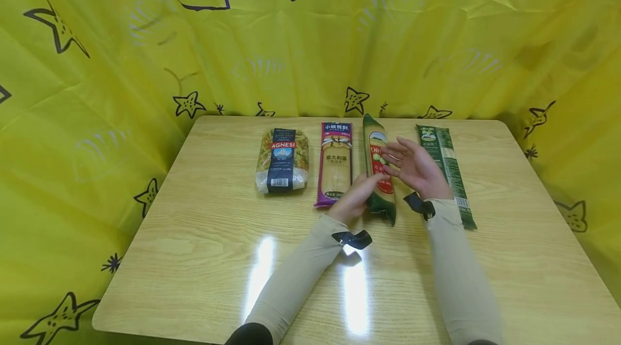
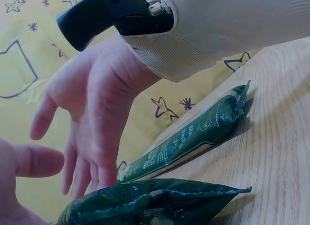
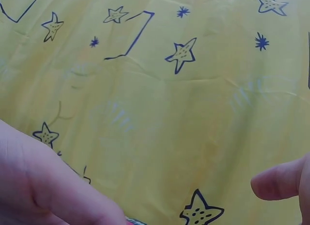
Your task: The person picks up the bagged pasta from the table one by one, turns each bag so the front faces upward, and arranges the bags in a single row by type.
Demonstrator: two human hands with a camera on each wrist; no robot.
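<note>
Four pasta packs lie in a row on the table. My left hand (image 1: 356,197) is beside the green-and-gold pasta pack (image 1: 375,145), its thumb stretched across the pack's lower half; its other fingers are mostly hidden. On the pack's right side, my right hand (image 1: 419,170) has its palm turned inward and its fingers loosely extended. In the left wrist view the right hand's fingers (image 2: 97,172) point down behind the near end of that pack (image 2: 160,201). Neither hand visibly grips it. A slim dark green pack (image 1: 448,172) lies partly behind the right hand.
Left of the hands are a purple-edged pasta pack (image 1: 336,164) and a wider Agnesi pasta bag (image 1: 282,161). The light wooden table (image 1: 194,259) ends at a yellow curtain (image 1: 310,38) with star drawings. Light glares off the table's front part.
</note>
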